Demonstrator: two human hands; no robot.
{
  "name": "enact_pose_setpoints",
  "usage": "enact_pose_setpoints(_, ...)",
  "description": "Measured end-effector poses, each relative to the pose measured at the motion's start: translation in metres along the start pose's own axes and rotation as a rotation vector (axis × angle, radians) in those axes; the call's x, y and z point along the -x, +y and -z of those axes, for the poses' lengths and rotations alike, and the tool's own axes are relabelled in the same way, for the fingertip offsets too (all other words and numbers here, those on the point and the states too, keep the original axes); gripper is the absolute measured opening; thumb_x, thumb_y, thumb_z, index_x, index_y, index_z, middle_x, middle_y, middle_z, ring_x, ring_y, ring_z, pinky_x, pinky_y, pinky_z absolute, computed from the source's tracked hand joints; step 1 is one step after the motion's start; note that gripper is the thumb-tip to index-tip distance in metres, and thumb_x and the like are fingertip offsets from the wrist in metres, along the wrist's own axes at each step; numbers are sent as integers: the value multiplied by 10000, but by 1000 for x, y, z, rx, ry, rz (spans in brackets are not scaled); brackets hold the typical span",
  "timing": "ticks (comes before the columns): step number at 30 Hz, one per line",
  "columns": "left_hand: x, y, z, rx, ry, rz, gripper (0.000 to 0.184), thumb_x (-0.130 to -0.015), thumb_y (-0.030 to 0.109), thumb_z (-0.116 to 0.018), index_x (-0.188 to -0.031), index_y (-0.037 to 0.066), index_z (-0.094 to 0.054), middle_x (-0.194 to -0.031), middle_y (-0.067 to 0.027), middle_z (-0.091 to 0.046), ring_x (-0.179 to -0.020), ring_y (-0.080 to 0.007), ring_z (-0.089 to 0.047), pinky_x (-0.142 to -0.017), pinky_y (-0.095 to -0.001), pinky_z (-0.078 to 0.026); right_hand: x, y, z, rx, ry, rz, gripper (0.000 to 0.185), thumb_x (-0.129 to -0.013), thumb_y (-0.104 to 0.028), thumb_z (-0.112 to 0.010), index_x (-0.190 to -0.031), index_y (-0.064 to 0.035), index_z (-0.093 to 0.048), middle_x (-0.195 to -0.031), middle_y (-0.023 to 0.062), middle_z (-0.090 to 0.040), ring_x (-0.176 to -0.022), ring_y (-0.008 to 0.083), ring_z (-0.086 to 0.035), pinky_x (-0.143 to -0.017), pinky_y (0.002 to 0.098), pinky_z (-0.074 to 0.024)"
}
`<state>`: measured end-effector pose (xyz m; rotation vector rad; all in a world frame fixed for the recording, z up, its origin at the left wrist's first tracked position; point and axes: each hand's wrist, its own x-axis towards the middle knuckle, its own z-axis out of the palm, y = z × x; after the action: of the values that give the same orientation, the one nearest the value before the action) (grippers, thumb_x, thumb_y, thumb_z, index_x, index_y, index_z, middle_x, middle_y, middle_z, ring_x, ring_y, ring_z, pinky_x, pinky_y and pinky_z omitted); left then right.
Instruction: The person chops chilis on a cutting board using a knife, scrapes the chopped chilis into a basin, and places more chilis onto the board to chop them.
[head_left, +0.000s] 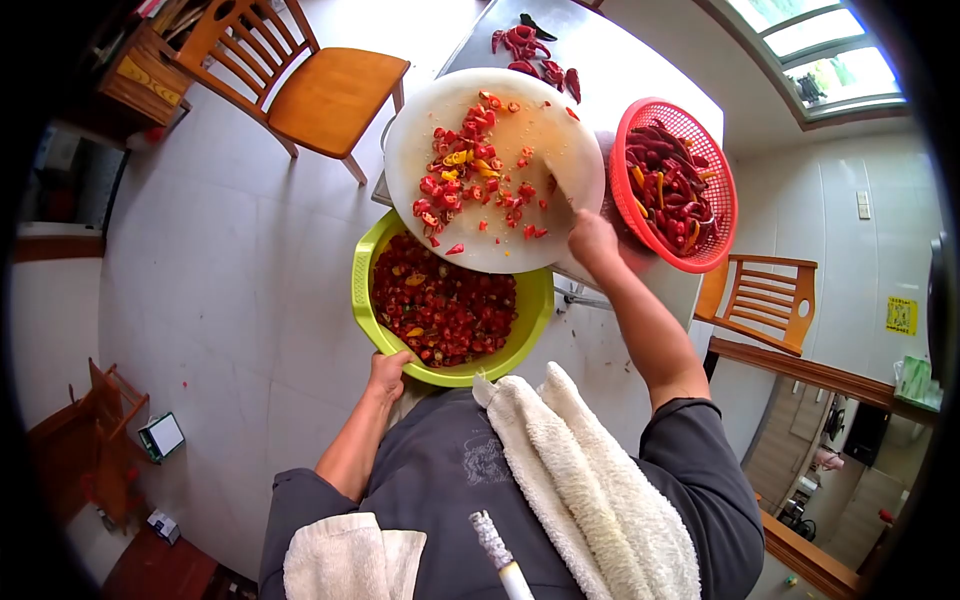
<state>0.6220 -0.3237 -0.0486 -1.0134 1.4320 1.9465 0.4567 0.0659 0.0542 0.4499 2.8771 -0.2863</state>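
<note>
My left hand point(391, 372) grips the near left rim of a yellow-green basin point(540, 318), which is full of chopped red peppers point(445, 310) with a few yellow bits. Over the basin's far side juts a round white cutting board point(410, 120). Cut red and yellow pepper pieces point(470, 170) are scattered across its left and middle. My right hand point(594, 238) is closed around the handle of a knife at the board's right edge. The knife's blade point(566, 182) lies low over the board, edge-on, beside some pepper bits.
A red plastic basket point(728, 215) of whole peppers stands right of the board on the metal table point(612, 75). More whole red peppers point(522, 42) lie at the table's far end. Wooden chairs point(340, 95) stand at left and right. A lit cigarette point(495, 545) shows close below the camera.
</note>
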Motion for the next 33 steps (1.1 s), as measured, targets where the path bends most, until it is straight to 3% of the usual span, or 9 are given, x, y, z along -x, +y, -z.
enact_pose_setpoints(6,1,-1,-2,58,-6,23,224,-700,-57,-620,-922,-79,-603,-865,-128,-627,-769,-248,-617,-701,-341,-508,89,-19,-19,23,-89,284,121,-801,-78,-500,-883,-2,-545,-826,242,-610,-742,421,-624,-679,497,-514)
enact_pose_setpoints(12,0,-3,0,20,4,24,241,-703,-55,-615,-942,-88,-598,-871,-133,-627,-768,-251,-618,-705,-344,-509,128,-22,-9,-165,-209,290,126,-787,-108,-529,-858,-13,-570,-831,228,-615,-790,418,-618,-726,496,-501)
enact_pose_setpoints(16,-2,-6,1,37,1,14,229,-696,-54,-614,-923,-80,-601,-867,-126,-632,-751,-235,-621,-681,-342,-508,41,-3,-14,-140,99,129,141,-801,-124,-542,-830,11,-572,-790,261,-627,-779,448,-614,-730,512,-496)
enact_pose_setpoints(18,0,-2,-2,45,13,13,225,-694,-54,-616,-918,-76,-601,-865,-124,-631,-750,-234,-620,-680,-339,-508,-45,-8,5,-152,218,-72,166,-832,-127,-530,-850,35,-558,-858,294,-630,-871,443,-627,-759,484,-518)
enact_pose_setpoints(19,3,1,-4,48,20,14,223,-694,-54,-617,-915,-75,-601,-864,-123,-631,-750,-234,-620,-679,-338,-508,-76,-2,-1,-110,348,-49,229,-853,-155,-526,-899,66,-565,-855,277,-639,-736,433,-640,-690,482,-526)
enact_pose_setpoints(22,9,7,-6,55,12,24,217,-691,-51,-622,-906,-69,-605,-855,-122,-630,-744,-228,-617,-678,-335,-505,-147,-8,13,-168,98,-268,247,-857,-84,-502,-953,105,-629,-903,247,-665,-681,307,-691,-563,382,-561)
enact_pose_setpoints(26,4,2,-2,42,31,-4,196,-683,-36,-633,-877,-49,-607,-817,-101,-616,-721,-206,-599,-662,-323,-489,-194,-19,22,-90,47,-264,245,-854,-71,-505,-1002,70,-639,-923,221,-673,-683,298,-691,-564,352,-562)
enact_pose_setpoints(29,3,-3,3,46,19,0,189,-680,-29,-636,-866,-38,-605,-804,-90,-609,-720,-198,-593,-657,-321,-483,-195,-44,22,1,136,-59,267,-870,-166,-482,-1031,-37,-652,-1022,194,-669,-967,335,-648,-834,408,-508)
enact_pose_setpoints(33,5,1,1,32,18,-6,180,-684,-28,-632,-862,-31,-599,-802,-84,-604,-716,-196,-590,-654,-319,-479,-193,-76,35,55,23,160,288,-863,-169,-466,-1070,-85,-648,-1085,180,-646,-1057,343,-593,-910,423,-457)
